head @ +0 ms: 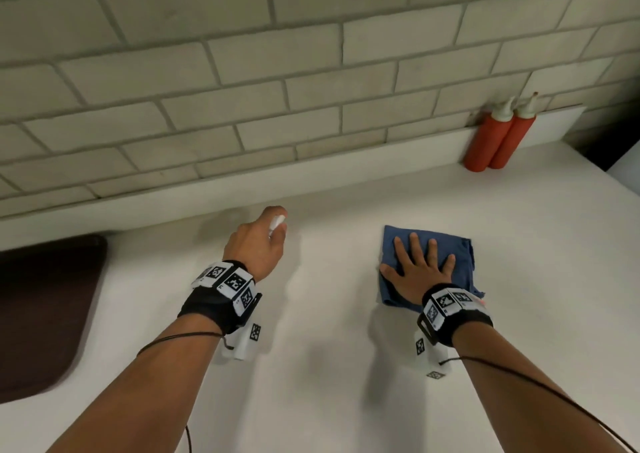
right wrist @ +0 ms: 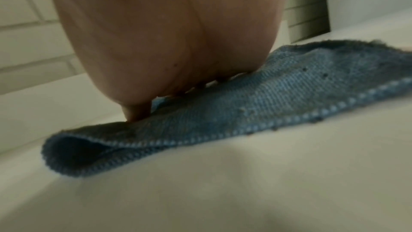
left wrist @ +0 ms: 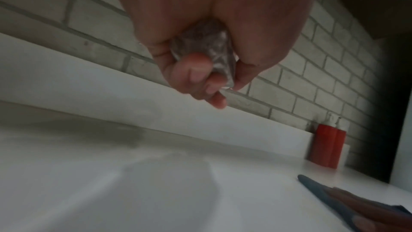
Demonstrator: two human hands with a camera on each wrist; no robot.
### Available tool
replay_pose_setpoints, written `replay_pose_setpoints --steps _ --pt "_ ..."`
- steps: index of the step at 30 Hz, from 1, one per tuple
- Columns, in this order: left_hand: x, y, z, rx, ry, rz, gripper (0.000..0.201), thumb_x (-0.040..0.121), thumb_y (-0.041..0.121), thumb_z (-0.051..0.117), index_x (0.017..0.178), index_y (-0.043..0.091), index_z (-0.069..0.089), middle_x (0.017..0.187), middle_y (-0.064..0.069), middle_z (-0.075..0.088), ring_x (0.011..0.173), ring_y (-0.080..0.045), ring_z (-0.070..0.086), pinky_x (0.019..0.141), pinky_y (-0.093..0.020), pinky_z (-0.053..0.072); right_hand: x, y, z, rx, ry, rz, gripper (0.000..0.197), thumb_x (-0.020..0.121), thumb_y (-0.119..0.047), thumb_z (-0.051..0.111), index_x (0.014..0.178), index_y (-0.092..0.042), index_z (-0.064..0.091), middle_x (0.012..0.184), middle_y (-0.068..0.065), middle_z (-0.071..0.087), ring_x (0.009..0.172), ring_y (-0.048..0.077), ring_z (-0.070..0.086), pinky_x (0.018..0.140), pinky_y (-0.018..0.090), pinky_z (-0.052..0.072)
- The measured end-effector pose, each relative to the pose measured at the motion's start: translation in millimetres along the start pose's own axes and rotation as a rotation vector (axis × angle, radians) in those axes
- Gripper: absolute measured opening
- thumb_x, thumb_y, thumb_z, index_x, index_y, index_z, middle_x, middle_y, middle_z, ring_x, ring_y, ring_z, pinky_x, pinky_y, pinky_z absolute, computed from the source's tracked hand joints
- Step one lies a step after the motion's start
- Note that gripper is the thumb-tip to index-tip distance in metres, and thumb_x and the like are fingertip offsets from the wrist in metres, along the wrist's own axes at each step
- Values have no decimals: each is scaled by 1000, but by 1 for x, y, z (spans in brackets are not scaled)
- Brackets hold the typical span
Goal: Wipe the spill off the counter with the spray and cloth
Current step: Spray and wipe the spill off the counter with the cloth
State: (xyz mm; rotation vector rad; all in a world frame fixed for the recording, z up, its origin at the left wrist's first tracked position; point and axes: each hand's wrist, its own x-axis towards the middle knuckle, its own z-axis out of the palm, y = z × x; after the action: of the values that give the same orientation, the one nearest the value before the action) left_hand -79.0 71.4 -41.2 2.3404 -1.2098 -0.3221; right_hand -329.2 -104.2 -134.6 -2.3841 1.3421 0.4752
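Head view shows bare white counter (head: 329, 383) nearest the person. Farther in, the right hand (head: 417, 272) lies flat, fingers spread, on the folded blue cloth (head: 460, 262); well apart to its left, the left hand (head: 258, 245) grips a small clear spray bottle (left wrist: 211, 54) (mostly hidden). A dark mat (head: 45, 314) overlaps the left edge. Two red squeeze bottles (head: 498, 141) stand against the back ledge.

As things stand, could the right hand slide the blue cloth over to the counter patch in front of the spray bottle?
Probably yes. The right hand lies flat on the blue cloth, and bare counter separates it from the left hand holding the spray bottle. Only that hand might crowd the patch.
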Motion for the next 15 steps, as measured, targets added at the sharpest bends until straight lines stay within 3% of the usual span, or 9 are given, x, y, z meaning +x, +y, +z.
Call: replay_pose_setpoints --steps 4,8,11,15 --pt "15 -38 -22 63 7 -56 19 97 40 41 114 37 47 88 -11 67 86 -41 63 81 -41 53 26 -58 -4 -26 -13 -63 77 91 -73 15 153 -36 -14 160 -3 -25 146 36 -23 112 67 -10" --pt "21 -76 -51 21 16 -148 24 98 41 43 121 40 48 101 -11 70 98 -38 64 89 -39 49 39 -128 3 -71 7 -193 75 93 -71 15 153 -36 -12 160 -3 -24 146 35 -22 111 66 -12" --pt "13 -105 -73 16 34 -182 29 98 43 43 126 45 45 102 -7 72 102 -34 64 94 -38 47 24 -186 22 -129 5 -354 74 93 -70 13 153 -35 -12 160 -3 -25 145 35 -24 110 66 -15" --pt "-12 -143 -94 -32 28 -225 35 92 52 39 127 48 43 92 -6 72 91 -28 69 90 -42 53 -25 -247 67 -213 -28 -643 77 91 -72 13 154 -35 -7 161 -3 -22 145 32 -25 109 64 -21"
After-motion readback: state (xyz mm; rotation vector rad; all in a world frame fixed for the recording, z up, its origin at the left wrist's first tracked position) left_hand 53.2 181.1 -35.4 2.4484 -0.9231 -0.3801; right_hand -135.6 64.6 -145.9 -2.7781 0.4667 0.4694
